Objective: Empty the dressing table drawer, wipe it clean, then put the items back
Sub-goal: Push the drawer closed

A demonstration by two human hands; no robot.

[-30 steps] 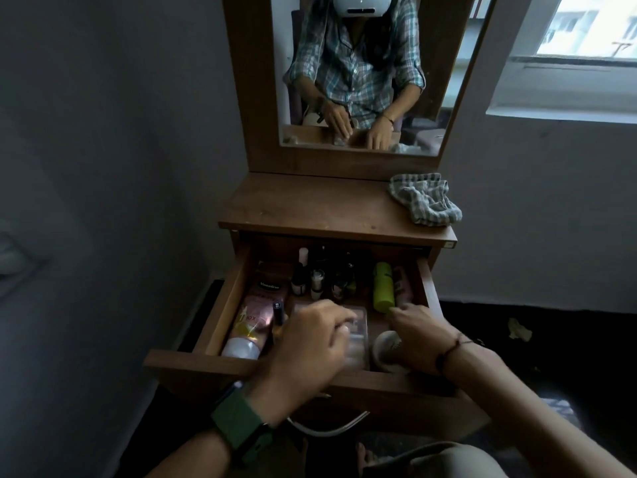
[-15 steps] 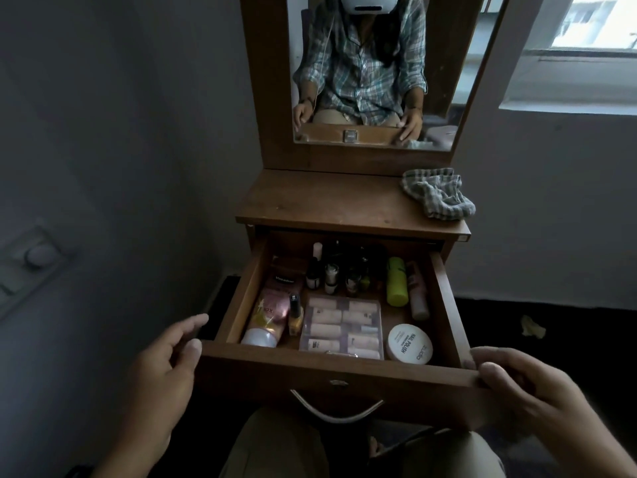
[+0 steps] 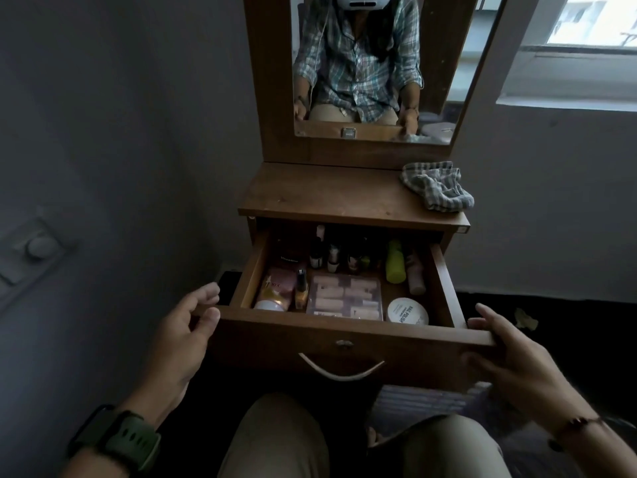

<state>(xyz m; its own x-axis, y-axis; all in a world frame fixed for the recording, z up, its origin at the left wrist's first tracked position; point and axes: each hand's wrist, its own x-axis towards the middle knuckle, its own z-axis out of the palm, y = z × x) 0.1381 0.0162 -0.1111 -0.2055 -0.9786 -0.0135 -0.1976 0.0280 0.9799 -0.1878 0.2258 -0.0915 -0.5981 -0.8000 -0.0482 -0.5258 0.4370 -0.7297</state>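
A single wide-angle head camera looks forward and down from a seated person, close above the open drawer (image 3: 275, 339); the mirror (image 3: 362, 81) faces it at the top.

left wrist — green watch (image 3: 132, 439) | right wrist — thin bracelet (image 3: 575, 424) | khaki trousers (image 3: 275, 443)

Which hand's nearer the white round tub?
Right. The right hand holds the front-right corner of the drawer, close beside the white round tub; the left hand is at the front-left corner, across the drawer.

left hand (image 3: 182, 334): fingers (image 3: 206, 293) curled on drawer (image 3: 275, 339) corner | right hand (image 3: 510, 363): fingers pinch opposite corner
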